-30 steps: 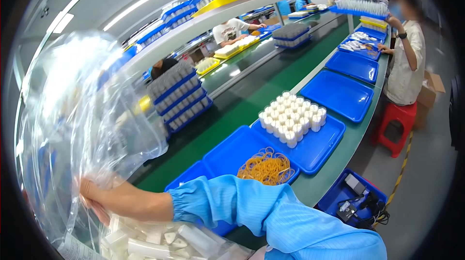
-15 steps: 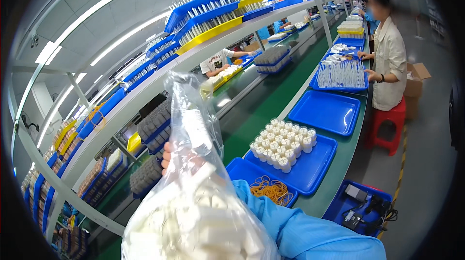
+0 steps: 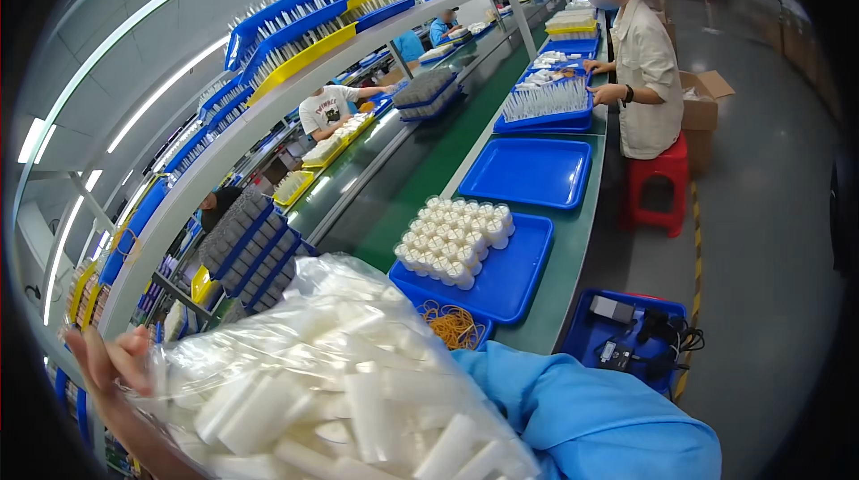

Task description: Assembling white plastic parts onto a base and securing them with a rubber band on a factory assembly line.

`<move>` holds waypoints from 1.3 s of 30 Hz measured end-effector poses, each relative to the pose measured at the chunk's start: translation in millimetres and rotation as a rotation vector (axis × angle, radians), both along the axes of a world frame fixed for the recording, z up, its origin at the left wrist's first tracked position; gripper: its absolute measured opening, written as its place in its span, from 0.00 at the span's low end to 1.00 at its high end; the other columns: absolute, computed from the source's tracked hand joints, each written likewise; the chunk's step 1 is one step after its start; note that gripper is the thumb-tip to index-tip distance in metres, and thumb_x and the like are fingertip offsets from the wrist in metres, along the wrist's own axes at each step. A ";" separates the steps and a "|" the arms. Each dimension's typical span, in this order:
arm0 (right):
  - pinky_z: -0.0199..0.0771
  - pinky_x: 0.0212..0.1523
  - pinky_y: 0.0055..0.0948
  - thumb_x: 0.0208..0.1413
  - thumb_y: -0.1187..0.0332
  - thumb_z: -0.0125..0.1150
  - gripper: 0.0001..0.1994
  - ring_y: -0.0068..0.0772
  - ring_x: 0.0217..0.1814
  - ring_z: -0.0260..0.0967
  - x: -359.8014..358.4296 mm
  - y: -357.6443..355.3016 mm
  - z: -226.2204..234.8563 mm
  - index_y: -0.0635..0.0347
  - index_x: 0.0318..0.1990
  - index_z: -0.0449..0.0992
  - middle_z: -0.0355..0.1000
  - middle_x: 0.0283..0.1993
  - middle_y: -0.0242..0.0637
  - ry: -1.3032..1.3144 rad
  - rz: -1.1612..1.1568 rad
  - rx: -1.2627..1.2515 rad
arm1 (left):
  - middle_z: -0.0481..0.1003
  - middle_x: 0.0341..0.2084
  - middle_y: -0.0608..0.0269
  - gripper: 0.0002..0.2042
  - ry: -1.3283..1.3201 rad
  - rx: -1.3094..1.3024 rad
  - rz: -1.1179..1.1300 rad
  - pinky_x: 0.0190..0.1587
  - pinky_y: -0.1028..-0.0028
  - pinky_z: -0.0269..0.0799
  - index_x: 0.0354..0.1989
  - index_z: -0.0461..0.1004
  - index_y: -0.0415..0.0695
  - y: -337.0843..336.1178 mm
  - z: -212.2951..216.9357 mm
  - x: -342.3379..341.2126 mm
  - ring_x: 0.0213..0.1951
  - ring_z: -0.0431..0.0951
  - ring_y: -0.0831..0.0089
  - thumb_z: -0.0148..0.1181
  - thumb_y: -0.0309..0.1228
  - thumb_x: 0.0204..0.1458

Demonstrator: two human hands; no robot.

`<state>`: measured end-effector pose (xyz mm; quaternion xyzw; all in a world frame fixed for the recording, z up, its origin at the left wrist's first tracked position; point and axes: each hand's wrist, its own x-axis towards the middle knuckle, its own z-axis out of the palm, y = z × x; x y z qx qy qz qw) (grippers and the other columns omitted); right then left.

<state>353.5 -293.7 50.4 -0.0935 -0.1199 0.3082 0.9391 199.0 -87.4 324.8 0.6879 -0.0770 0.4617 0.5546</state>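
A large clear plastic bag (image 3: 340,373) full of white cylindrical pieces fills the lower middle, close to me. My left hand (image 3: 112,362) is at the bag's left edge, its fingers raised and apart; whether it touches the film is unclear. From the lower right, my right arm in a light blue sleeve (image 3: 591,408) reaches behind the bag, which hides that hand and its fingers. Just beyond the bag, a blue tray (image 3: 514,279) bears a block of white capped cylinders (image 3: 452,238). Orange rubber bands (image 3: 450,326) lie in a blue tray beside it, partly covered by the bag.
An unfilled blue tray (image 3: 526,173) lies farther along the green bench. Beyond it, a person in a pale jacket (image 3: 649,77) works by a red stool (image 3: 656,185). At the right, a blue bin (image 3: 626,337) holds adapters and cables. Shelves with stacked trays (image 3: 304,28) rise at left.
The bag has tipped from upright to lying across the lower view, its top dropping. My left hand now shows at its left edge. The view has shifted, moving the bench leftward in the picture.
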 end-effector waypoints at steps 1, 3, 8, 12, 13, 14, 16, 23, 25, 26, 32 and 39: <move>0.68 0.50 0.39 0.67 0.53 0.41 0.19 0.27 0.47 0.71 -2.0 -2.7 -6.7 0.57 0.49 0.73 0.74 0.45 0.33 0.008 -0.003 0.004 | 0.61 0.11 0.67 0.20 0.045 0.112 -0.323 0.49 0.73 0.69 0.26 0.60 0.48 -8.1 15.4 2.2 0.31 0.69 0.83 0.34 0.48 0.66; 0.68 0.50 0.39 0.67 0.53 0.41 0.19 0.27 0.47 0.71 -9.1 -6.3 -17.2 0.56 0.49 0.73 0.74 0.45 0.33 0.030 -0.006 0.005 | 0.60 0.11 0.67 0.18 0.094 0.281 -0.808 0.37 0.82 0.71 0.31 0.63 0.46 -16.1 33.8 4.2 0.27 0.66 0.90 0.38 0.46 0.66; 0.68 0.50 0.39 0.67 0.53 0.41 0.19 0.28 0.48 0.70 -24.4 -17.1 -50.3 0.56 0.49 0.73 0.74 0.46 0.33 0.109 -0.014 -0.004 | 0.67 0.17 0.65 0.17 -0.109 0.093 -0.597 0.18 0.85 0.62 0.58 0.63 0.41 -18.7 14.5 -10.8 0.16 0.66 0.85 0.34 0.35 0.68; 0.68 0.51 0.40 0.66 0.53 0.41 0.19 0.28 0.48 0.70 -30.8 -27.7 -70.6 0.56 0.50 0.73 0.74 0.46 0.33 0.153 -0.035 -0.016 | 0.75 0.27 0.59 0.15 -0.074 0.396 -0.436 0.36 0.72 0.68 0.52 0.69 0.43 -45.7 -16.0 -56.1 0.29 0.74 0.71 0.41 0.36 0.65; 0.68 0.51 0.40 0.66 0.53 0.41 0.19 0.28 0.48 0.70 -32.0 -26.7 -75.4 0.56 0.50 0.73 0.74 0.46 0.33 0.165 -0.026 -0.019 | 0.76 0.29 0.58 0.14 -0.038 0.736 -0.513 0.39 0.68 0.68 0.49 0.71 0.44 -51.4 -16.2 -70.9 0.32 0.74 0.67 0.43 0.37 0.64; 0.67 0.51 0.40 0.66 0.53 0.41 0.19 0.28 0.48 0.70 -31.8 -27.1 -78.0 0.56 0.50 0.73 0.74 0.47 0.33 0.172 -0.018 -0.015 | 0.77 0.31 0.57 0.14 0.036 1.035 -0.577 0.43 0.65 0.68 0.46 0.74 0.45 -61.8 -20.5 -84.8 0.34 0.75 0.64 0.45 0.38 0.62; 0.67 0.51 0.40 0.66 0.53 0.41 0.19 0.28 0.49 0.70 -29.0 -38.4 -83.0 0.56 0.50 0.73 0.74 0.47 0.33 0.193 -0.036 0.002 | 0.76 0.42 0.60 0.14 0.193 1.442 -0.352 0.54 0.59 0.62 0.49 0.75 0.51 -83.1 -53.9 -117.6 0.45 0.74 0.62 0.54 0.41 0.58; 0.67 0.52 0.41 0.66 0.53 0.41 0.20 0.28 0.49 0.70 -29.0 -41.7 -90.6 0.56 0.51 0.73 0.74 0.48 0.33 0.209 -0.038 -0.028 | 0.75 0.47 0.72 0.16 0.014 1.704 0.303 0.58 0.64 0.60 0.45 0.81 0.58 -78.4 -126.2 -155.9 0.49 0.74 0.73 0.68 0.42 0.46; 0.67 0.52 0.41 0.66 0.53 0.41 0.20 0.28 0.50 0.70 -27.8 -46.5 -92.7 0.56 0.51 0.73 0.73 0.48 0.33 0.210 -0.057 -0.047 | 0.76 0.44 0.73 0.16 -0.068 1.549 0.305 0.54 0.66 0.63 0.43 0.81 0.57 -72.3 -141.4 -149.3 0.46 0.74 0.73 0.69 0.42 0.44; 0.67 0.52 0.41 0.66 0.53 0.41 0.20 0.28 0.50 0.70 -30.6 -35.7 -90.8 0.56 0.51 0.73 0.73 0.48 0.33 0.201 -0.014 -0.034 | 0.75 0.42 0.73 0.16 -0.161 1.381 0.357 0.52 0.68 0.64 0.43 0.81 0.57 -77.7 -152.4 -142.9 0.44 0.73 0.73 0.70 0.42 0.43; 0.66 0.53 0.42 0.66 0.53 0.41 0.20 0.28 0.51 0.69 -32.2 -27.5 -92.6 0.56 0.52 0.72 0.73 0.49 0.33 0.213 0.008 -0.033 | 0.75 0.36 0.74 0.14 -0.062 1.529 0.334 0.42 0.75 0.64 0.39 0.83 0.55 -90.2 -130.0 -135.3 0.37 0.70 0.75 0.71 0.41 0.42; 0.66 0.54 0.42 0.66 0.53 0.42 0.20 0.28 0.52 0.69 -30.5 -31.1 -99.2 0.56 0.52 0.72 0.73 0.50 0.33 0.226 -0.002 -0.052 | 0.76 0.40 0.71 0.15 -0.119 1.599 0.242 0.42 0.76 0.64 0.39 0.83 0.53 -79.1 -133.5 -134.6 0.43 0.72 0.76 0.71 0.40 0.41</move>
